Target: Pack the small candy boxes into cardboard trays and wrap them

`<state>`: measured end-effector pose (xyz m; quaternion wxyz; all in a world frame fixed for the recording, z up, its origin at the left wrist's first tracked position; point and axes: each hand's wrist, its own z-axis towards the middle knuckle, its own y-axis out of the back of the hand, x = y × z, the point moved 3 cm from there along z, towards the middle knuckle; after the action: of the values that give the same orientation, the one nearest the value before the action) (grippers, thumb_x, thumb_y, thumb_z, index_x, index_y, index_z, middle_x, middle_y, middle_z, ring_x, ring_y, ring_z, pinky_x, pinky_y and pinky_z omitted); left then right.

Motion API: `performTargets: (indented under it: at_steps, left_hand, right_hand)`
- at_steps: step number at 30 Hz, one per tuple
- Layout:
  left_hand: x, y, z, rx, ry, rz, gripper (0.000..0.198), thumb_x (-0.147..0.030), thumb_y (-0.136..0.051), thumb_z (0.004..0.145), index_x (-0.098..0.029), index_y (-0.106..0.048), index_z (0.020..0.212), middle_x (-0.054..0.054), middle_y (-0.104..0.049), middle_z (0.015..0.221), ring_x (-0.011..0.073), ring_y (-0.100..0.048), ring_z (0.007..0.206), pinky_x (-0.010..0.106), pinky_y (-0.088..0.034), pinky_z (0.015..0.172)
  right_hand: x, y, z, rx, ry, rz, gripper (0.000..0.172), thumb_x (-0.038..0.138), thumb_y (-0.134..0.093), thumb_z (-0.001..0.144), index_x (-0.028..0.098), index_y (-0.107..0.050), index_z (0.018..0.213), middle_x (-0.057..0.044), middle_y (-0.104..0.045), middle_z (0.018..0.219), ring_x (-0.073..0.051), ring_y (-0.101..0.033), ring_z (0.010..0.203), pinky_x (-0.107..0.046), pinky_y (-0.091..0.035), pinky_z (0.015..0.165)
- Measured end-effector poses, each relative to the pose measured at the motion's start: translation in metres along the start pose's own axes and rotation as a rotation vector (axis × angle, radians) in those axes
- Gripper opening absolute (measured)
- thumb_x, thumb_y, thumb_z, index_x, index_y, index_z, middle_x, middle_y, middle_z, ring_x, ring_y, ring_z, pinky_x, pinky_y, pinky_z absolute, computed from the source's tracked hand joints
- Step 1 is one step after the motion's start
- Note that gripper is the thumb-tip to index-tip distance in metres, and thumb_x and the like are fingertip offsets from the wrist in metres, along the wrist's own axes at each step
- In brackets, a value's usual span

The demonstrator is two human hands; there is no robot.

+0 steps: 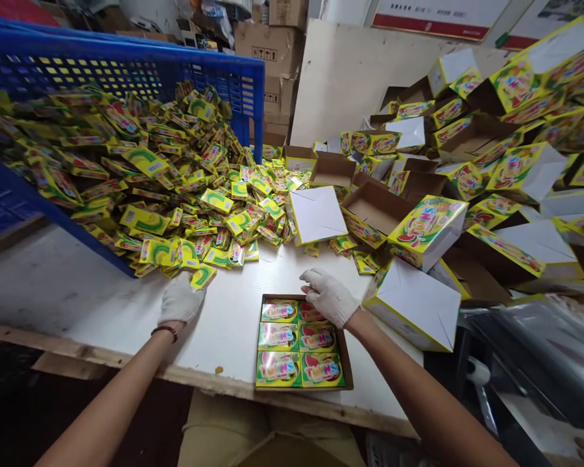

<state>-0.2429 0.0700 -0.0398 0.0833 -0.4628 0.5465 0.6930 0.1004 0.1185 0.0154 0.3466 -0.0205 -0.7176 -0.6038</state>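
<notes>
My left hand (182, 299), in a white knit glove, is at the near edge of a heap of small yellow-green candy boxes (146, 219). Its fingers are closed around a small candy box (203, 277), partly hidden by the glove. My right hand (331, 298), gloved too, hovers at the top right corner of an open display box (348, 370), fingers loosely apart and holding nothing. Two columns of small candy boxes (278, 337) lie face up in that display box, at the table's front edge. The right hand covers part of the upper right one.
A tipped blue plastic crate (260, 97) spills the heap onto the white table (224, 337). Many empty display boxes (421, 230) are stacked at the right, one white-backed box (318, 215) lying mid-table. Plastic film (540, 344) sits at the lower right. Cardboard cartons (272, 55) stand behind.
</notes>
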Motion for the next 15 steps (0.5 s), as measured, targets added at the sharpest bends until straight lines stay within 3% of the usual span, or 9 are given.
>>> performTargets:
  at_steps: [2, 5, 7, 9, 12, 15]
  left_hand:
    - [-0.001, -0.008, -0.014, 0.061, 0.013, -0.116, 0.047, -0.057, -0.055, 0.074, -0.017, -0.058, 0.099, 0.014, -0.068, 0.100, 0.0333, -0.061, 0.106, 0.052, -0.048, 0.096]
    - [-0.017, -0.028, -0.044, 0.242, 0.035, -0.431, 0.061, -0.065, -0.036, 0.083, -0.016, -0.059, 0.110, 0.014, -0.071, 0.103, 0.0261, -0.067, 0.094, 0.043, -0.056, 0.084]
    - [-0.032, -0.041, -0.060, 0.399, 0.069, -0.621, 0.066, -0.071, -0.039, 0.082, -0.015, -0.061, 0.110, 0.015, -0.071, 0.103, 0.0259, -0.069, 0.091, 0.042, -0.058, 0.080]
    - [-0.043, -0.050, -0.064, 0.454, 0.084, -0.636, 0.064, -0.073, -0.044, 0.079, -0.015, -0.063, 0.100, 0.015, -0.071, 0.097, 0.0263, -0.069, 0.087, 0.041, -0.058, 0.077]
    - [-0.050, -0.054, -0.037, 0.256, 0.078, -0.430, 0.052, -0.066, -0.045, 0.083, -0.017, -0.062, 0.091, 0.013, -0.069, 0.095, 0.0267, -0.066, 0.093, 0.039, -0.055, 0.080]
    - [-0.052, -0.057, 0.005, 0.058, 0.087, -0.249, 0.036, -0.048, -0.059, 0.079, -0.018, -0.059, 0.101, 0.013, -0.066, 0.106, 0.0301, -0.059, 0.110, 0.041, -0.050, 0.090]
  right_hand:
    - [0.021, -0.016, 0.011, -0.045, 0.035, 0.214, 0.026, 0.015, -0.052, 0.086, 0.017, -0.065, 0.109, -0.007, -0.066, 0.104, -0.018, -0.061, 0.092, -0.030, -0.047, 0.085]
    - [0.046, -0.047, 0.031, 0.011, -0.101, 0.526, 0.030, 0.020, -0.053, 0.086, 0.019, -0.062, 0.114, -0.004, -0.066, 0.097, -0.015, -0.060, 0.078, -0.028, -0.051, 0.073]
    - [0.058, -0.064, 0.042, 0.063, -0.190, 0.674, 0.026, 0.027, -0.056, 0.085, 0.019, -0.064, 0.109, -0.001, -0.066, 0.088, -0.014, -0.058, 0.070, -0.027, -0.051, 0.065]
    - [0.062, -0.070, 0.049, 0.077, -0.216, 0.765, 0.020, 0.032, -0.061, 0.083, 0.019, -0.065, 0.098, 0.000, -0.064, 0.078, -0.014, -0.058, 0.069, -0.027, -0.051, 0.065]
    - [0.056, -0.063, 0.050, 0.036, -0.242, 0.860, 0.020, 0.034, -0.066, 0.080, 0.020, -0.064, 0.093, 0.000, -0.065, 0.076, -0.017, -0.060, 0.071, -0.028, -0.053, 0.065]
    - [0.042, -0.052, 0.042, -0.002, -0.285, 0.890, 0.024, 0.038, -0.066, 0.079, 0.020, -0.063, 0.095, -0.001, -0.066, 0.078, -0.017, -0.061, 0.072, -0.030, -0.054, 0.065]
